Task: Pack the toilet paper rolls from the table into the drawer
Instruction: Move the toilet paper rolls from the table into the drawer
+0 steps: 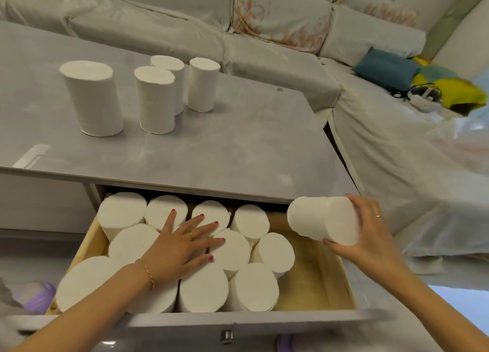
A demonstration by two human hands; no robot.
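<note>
The open wooden drawer (334, 280) under the grey table (238, 139) holds several white toilet paper rolls standing on end, filling its left and middle part. My left hand (182, 243) lies flat with spread fingers on top of the packed rolls (203, 288). My right hand (370, 235) grips one roll (321, 220), tilted on its side, above the drawer's bare right part. Several more rolls stand upright on the table: one at the left (91, 97), a pair in the middle (156, 100) and one to their right (202, 84).
A covered sofa (277, 20) wraps round the back and right of the table, with a blue pouch (386, 68), yellow cloth and cables on it. The drawer front has a metal knob (226, 335). A purple object (39, 298) sits low at the left.
</note>
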